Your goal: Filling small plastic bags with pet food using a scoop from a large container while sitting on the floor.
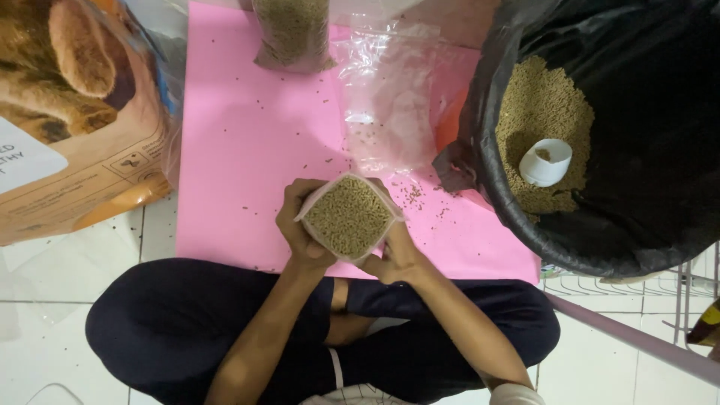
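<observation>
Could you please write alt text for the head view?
Both hands, left hand and right hand, hold an open clear bag of pellets over a pink sheet; a black-lined bin holds more pellets and a white scoop.

Open stretch of pink mat (pixel 247 142) to the left of and beyond both hands, dotted only with stray pellets. Left edge walled by a tall printed feed sack (pixel 75 112) standing on the white tiled floor (pixel 45 300). Far edge blocked by a filled clear bag of pellets (pixel 292 34), with flat empty clear bags (pixel 386 105) lying just right of it. Right side closed off by a big black-lined bin (pixel 600 135) of pellets, a white scoop (pixel 546 161) resting inside. Near side hemmed by crossed legs in dark trousers (pixel 202 322). Left hand (pixel 300 225) and right hand (pixel 394 251) wrapped around an open pellet-filled bag (pixel 349 216) between legs and bin.
</observation>
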